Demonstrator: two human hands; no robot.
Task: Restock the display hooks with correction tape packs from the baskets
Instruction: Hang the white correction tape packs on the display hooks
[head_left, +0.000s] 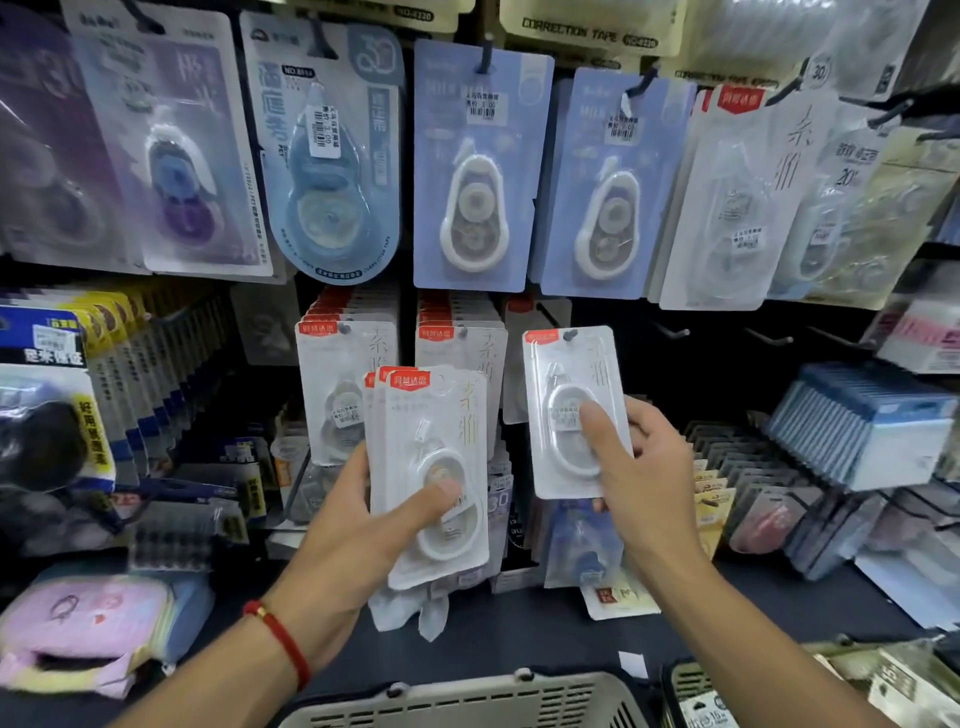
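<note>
white single pack (574, 410) pinched in right hand (641, 467), hang hole at the hook (550, 314) tip, third column. line hole on hook, push far. left hand (353, 525) grips spare stack (431, 467). two full hooks left; bare hooks (769, 339) right. basket (467, 701) near.
</note>
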